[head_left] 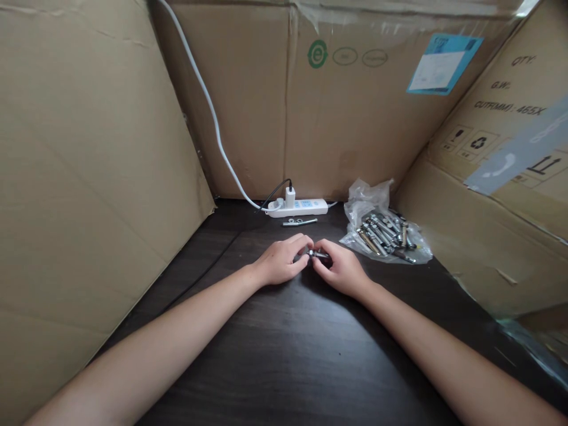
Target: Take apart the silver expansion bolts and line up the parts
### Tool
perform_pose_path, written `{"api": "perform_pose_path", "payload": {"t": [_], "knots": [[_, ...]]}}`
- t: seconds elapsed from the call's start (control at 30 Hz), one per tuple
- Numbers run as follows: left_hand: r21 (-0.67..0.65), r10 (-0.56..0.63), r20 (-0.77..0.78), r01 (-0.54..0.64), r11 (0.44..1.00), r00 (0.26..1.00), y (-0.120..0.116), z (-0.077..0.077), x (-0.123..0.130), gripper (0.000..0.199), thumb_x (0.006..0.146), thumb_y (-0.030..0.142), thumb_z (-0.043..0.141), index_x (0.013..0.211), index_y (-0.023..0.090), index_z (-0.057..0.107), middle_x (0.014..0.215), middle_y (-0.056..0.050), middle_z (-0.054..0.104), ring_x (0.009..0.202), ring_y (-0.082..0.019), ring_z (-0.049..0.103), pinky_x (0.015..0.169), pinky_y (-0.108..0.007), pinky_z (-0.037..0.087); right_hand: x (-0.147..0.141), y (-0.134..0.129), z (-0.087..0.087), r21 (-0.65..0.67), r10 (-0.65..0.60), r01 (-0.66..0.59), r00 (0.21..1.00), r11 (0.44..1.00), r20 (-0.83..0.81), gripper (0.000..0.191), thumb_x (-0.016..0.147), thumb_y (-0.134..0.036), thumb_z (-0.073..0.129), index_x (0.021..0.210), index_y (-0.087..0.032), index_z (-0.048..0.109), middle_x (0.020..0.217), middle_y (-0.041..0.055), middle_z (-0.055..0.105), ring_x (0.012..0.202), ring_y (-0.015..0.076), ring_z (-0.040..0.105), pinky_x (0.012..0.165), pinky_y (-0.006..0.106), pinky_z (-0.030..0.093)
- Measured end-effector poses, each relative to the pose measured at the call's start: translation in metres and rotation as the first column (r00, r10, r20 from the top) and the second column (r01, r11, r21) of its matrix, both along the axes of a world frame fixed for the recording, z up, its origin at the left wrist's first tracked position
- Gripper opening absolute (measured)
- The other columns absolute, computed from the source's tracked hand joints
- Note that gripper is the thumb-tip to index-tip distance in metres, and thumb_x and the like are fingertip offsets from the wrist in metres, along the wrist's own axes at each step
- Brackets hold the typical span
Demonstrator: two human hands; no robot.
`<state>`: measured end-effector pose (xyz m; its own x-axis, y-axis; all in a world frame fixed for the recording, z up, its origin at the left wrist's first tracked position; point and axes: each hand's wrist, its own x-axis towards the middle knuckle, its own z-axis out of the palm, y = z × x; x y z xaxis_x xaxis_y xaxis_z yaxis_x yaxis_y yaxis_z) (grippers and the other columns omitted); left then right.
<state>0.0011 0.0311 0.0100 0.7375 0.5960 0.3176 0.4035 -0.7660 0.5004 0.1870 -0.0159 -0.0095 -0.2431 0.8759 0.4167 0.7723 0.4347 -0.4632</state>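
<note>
on a dark table (284, 349), a person's left hand (279, 261) and right hand (346, 271) meet, fingertips pinched narrowly around opposite ends of a small metal bolt (320, 255). beyond, rightward, a clear plastic bag (369, 195) holds many bolts (381, 234). farther back lie a loose metal rod (306, 222), then a white power strip (314, 207) before a cardboard box (248, 118).

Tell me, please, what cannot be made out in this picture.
In the head view:
Metal piece: partly hidden by the left hand and right hand.
Metal fasteners: uncountable, overlapping inside the creased plastic bag.
Black cable: far end hidden behind the left forearm.
Label: print too small, blurred.
</note>
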Motion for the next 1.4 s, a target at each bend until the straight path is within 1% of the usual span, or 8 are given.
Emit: {"api": "perform_pose_path", "payload": {"t": [0.2, 0.33, 0.47, 0.57, 0.7, 0.87, 1.2, 1.4], "knots": [[-0.039, 0.018, -0.049, -0.020, 0.999, 0.999, 0.0022, -0.0022, 0.0008, 0.011, 0.084, 0.024, 0.047, 0.094, 0.021, 0.053, 0.077, 0.003, 0.056, 0.066, -0.012, 0.050, 0.061, -0.023, 0.036, 0.0000, -0.0004, 0.0006, -0.002, 0.004, -0.005, 1.000, 1.000, -0.004, 0.011, 0.081, -0.025, 0.051, 0.090, -0.021, 0.056, 0.080, 0.0016, 0.063, 0.069, 0.0153, 0.056, 0.062, 0.024, 0.040], [-0.033, 0.033, -0.095, -0.037, 0.999, 0.995, 0.0035, -0.0043, 0.0016, 0.009, 0.085, 0.026, 0.046, 0.085, 0.020, 0.053, 0.073, 0.003, 0.057, 0.065, -0.013, 0.052, 0.060, -0.024, 0.035, 0.0003, -0.0009, 0.0019, -0.007, 0.000, 0.000, 1.000, 1.000, -0.006, 0.010, 0.081, -0.026, 0.051, 0.089, -0.021, 0.056, 0.079, 0.0017, 0.063, 0.069, 0.0155, 0.056, 0.061, 0.025, 0.040], [-0.027, 0.044, -0.116, -0.048, 0.998, 0.992, 0.0035, -0.0047, 0.0016, 0.010, 0.086, 0.027, 0.045, 0.083, 0.020, 0.053, 0.073, 0.002, 0.058, 0.065, -0.013, 0.052, 0.061, -0.024, 0.035, 0.0004, -0.0012, 0.0023, -0.010, -0.002, 0.002, 1.000, 1.000, -0.005, 0.010, 0.081, -0.026, 0.051, 0.089, -0.021, 0.056, 0.079, 0.0016, 0.063, 0.069, 0.0152, 0.056, 0.061, 0.024, 0.040], [-0.024, 0.047, -0.077, -0.049, 0.998, 0.996, 0.0026, -0.0035, 0.0005, 0.011, 0.086, 0.027, 0.046, 0.092, 0.021, 0.053, 0.076, 0.002, 0.057, 0.067, -0.013, 0.052, 0.062, -0.024, 0.036, 0.0005, -0.0008, 0.0018, -0.012, -0.004, 0.004, 1.000, 1.000, -0.004, 0.011, 0.081, -0.026, 0.051, 0.090, -0.021, 0.056, 0.080, 0.0015, 0.063, 0.069, 0.0151, 0.056, 0.062, 0.025, 0.040], [-0.017, 0.039, 0.049, -0.038, 0.999, 0.998, 0.0008, -0.0012, -0.0010, 0.024, 0.084, 0.025, 0.047, 0.108, 0.022, 0.049, 0.086, 0.002, 0.053, 0.067, -0.011, 0.049, 0.064, -0.023, 0.039, 0.0009, 0.0000, 0.0005, -0.020, -0.011, 0.010, 1.000, 1.000, -0.012, 0.014, 0.081, -0.027, 0.052, 0.093, -0.021, 0.056, 0.081, 0.0012, 0.063, 0.069, 0.0149, 0.056, 0.063, 0.025, 0.041], [-0.034, -0.013, 0.029, 0.014, 0.999, 0.999, -0.0005, 0.0011, -0.0006, 0.017, 0.084, 0.023, 0.046, 0.100, 0.022, 0.052, 0.083, 0.002, 0.052, 0.066, -0.011, 0.046, 0.063, -0.023, 0.038, 0.0009, 0.0001, -0.0007, -0.009, -0.008, 0.007, 1.000, 1.000, -0.010, 0.013, 0.081, -0.025, 0.053, 0.092, -0.021, 0.057, 0.081, 0.0016, 0.063, 0.069, 0.0154, 0.056, 0.064, 0.025, 0.041], [-0.074, 0.036, -0.036, -0.038, 0.997, 0.999, 0.0001, -0.0003, 0.0008, 0.014, 0.083, 0.026, 0.049, 0.095, 0.022, 0.053, 0.072, 0.004, 0.053, 0.061, -0.011, 0.047, 0.056, -0.022, 0.035, 0.0004, -0.0002, -0.0006, -0.002, -0.006, 0.006, 1.000, 1.000, -0.012, 0.012, 0.081, -0.026, 0.052, 0.091, -0.021, 0.056, 0.081, 0.0019, 0.063, 0.068, 0.0155, 0.056, 0.062, 0.025, 0.040], [-0.017, 0.066, -0.115, -0.068, 0.998, 0.991, 0.0036, -0.0043, 0.0017, 0.009, 0.083, 0.027, 0.047, 0.083, 0.021, 0.054, 0.071, 0.002, 0.057, 0.064, -0.013, 0.052, 0.060, -0.025, 0.034, -0.0001, -0.0010, 0.0022, -0.008, -0.020, 0.020, 1.000, 1.000, -0.010, 0.010, 0.081, -0.026, 0.051, 0.089, -0.021, 0.055, 0.079, 0.0012, 0.062, 0.068, 0.0150, 0.056, 0.062, 0.025, 0.040]]}}
